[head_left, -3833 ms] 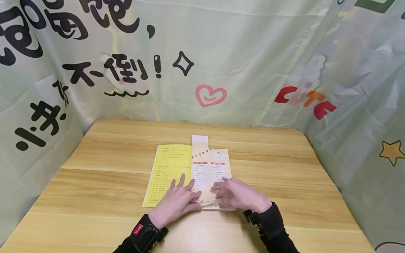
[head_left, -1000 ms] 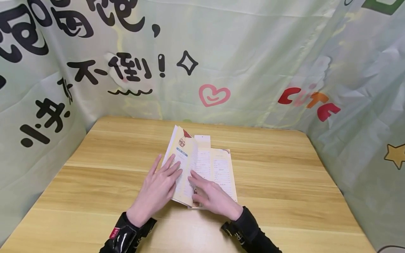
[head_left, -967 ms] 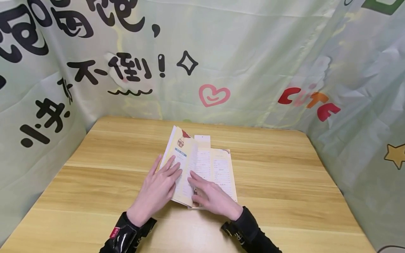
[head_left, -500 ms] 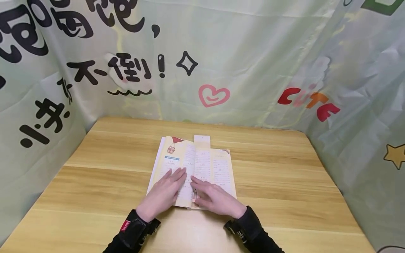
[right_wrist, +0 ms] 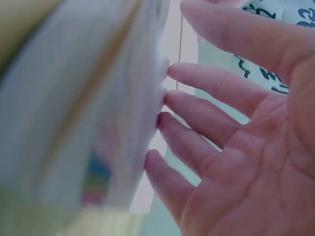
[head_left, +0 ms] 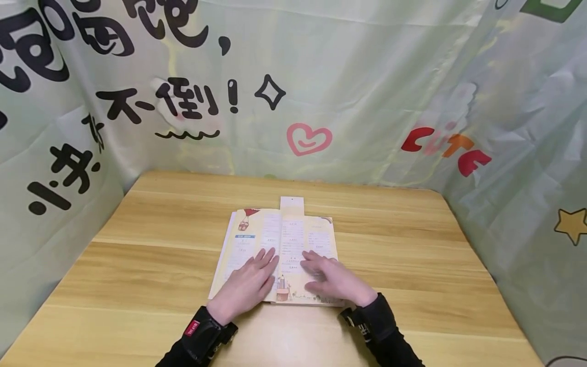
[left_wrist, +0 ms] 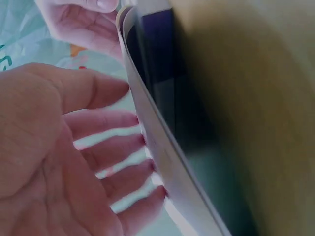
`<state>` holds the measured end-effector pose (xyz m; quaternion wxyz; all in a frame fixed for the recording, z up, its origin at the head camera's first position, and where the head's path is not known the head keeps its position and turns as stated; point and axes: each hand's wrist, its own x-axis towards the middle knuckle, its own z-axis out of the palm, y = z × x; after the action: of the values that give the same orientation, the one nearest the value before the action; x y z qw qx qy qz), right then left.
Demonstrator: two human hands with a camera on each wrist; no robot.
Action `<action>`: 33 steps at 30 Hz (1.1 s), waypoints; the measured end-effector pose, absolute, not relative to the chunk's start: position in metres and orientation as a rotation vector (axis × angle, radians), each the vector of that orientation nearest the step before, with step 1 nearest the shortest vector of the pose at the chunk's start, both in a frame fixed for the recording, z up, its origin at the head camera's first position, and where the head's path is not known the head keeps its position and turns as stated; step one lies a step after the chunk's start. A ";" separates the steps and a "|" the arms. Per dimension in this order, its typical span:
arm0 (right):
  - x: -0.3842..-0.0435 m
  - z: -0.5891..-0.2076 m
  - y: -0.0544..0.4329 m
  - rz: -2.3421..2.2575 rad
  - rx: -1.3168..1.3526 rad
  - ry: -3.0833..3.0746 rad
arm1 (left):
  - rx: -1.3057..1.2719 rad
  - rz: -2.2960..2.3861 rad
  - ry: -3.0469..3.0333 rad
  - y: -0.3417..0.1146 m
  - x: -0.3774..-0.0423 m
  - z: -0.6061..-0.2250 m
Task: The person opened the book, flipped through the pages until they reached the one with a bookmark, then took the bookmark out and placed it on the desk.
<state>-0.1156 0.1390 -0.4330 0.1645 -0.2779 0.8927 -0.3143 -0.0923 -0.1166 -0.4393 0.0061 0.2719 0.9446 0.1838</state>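
Note:
An open book (head_left: 249, 239) with printed cream pages lies on the wooden table in the head view. A pale bookmark-like strip (head_left: 292, 205) sticks out past its top edge near the spine. My left hand (head_left: 247, 283) rests on the left page close to the spine, its fingers extended. Over the right page, my right hand (head_left: 337, 278) touches the paper with its fingertips, the fingers loosely bent. In the right wrist view the fingertips (right_wrist: 170, 98) meet the page surface. The left wrist view has the left fingers (left_wrist: 118, 147) against the book's pages, seen edge-on.
The wooden table (head_left: 412, 244) extends around the book on all sides. A printed cloth backdrop (head_left: 367, 76) with lettering and drawings hangs behind it and along both sides. Both wrists wear black bands with cameras.
The book lay at a yellow page earlier; its left side now shows cream pages. Those left pages have come down flat under the left hand. The right hand has moved right, away from the spine.

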 end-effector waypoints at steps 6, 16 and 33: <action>-0.117 -0.427 0.145 -0.859 -0.706 2.591 | 0.745 0.589 2.935 -0.115 -0.092 -0.442; -0.108 -0.422 0.135 -0.577 -0.815 2.565 | 0.702 0.471 2.957 -0.106 -0.083 -0.439; -0.107 -0.420 0.137 -0.540 -0.870 2.556 | 0.677 0.496 2.903 -0.104 -0.079 -0.442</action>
<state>-0.1067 0.1366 -0.4203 0.1927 -0.3100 0.9109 -0.1925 -0.0791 -0.1041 -0.4421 0.0596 0.2237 0.9590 0.1637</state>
